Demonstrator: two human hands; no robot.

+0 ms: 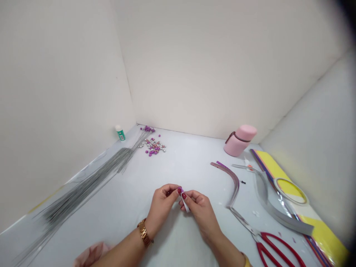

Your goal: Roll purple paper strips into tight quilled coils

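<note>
Between my two hands is a narrow paper strip [185,204], purple at its folded top end and white along the hanging tail. My left hand [166,199] pinches the purple end between thumb and fingertips. Close against it, my right hand [198,207] grips the strip just below, thumb on top and fingers curled. The fingertips of both hands almost touch and partly hide the fold. Farther back on the table lies a pile of small folded paper stars [155,146] in purple, white and pinkish tones.
Left, a long bundle of thin wires [91,185] reaches toward purple stars [147,129] and a glue stick [120,132]. Right are paper strips [233,178], red-handled scissors [267,241], a grey ribbon-like strip [289,219], a tape roll [290,191], yellow sheets [328,233] and a pink flask [240,140].
</note>
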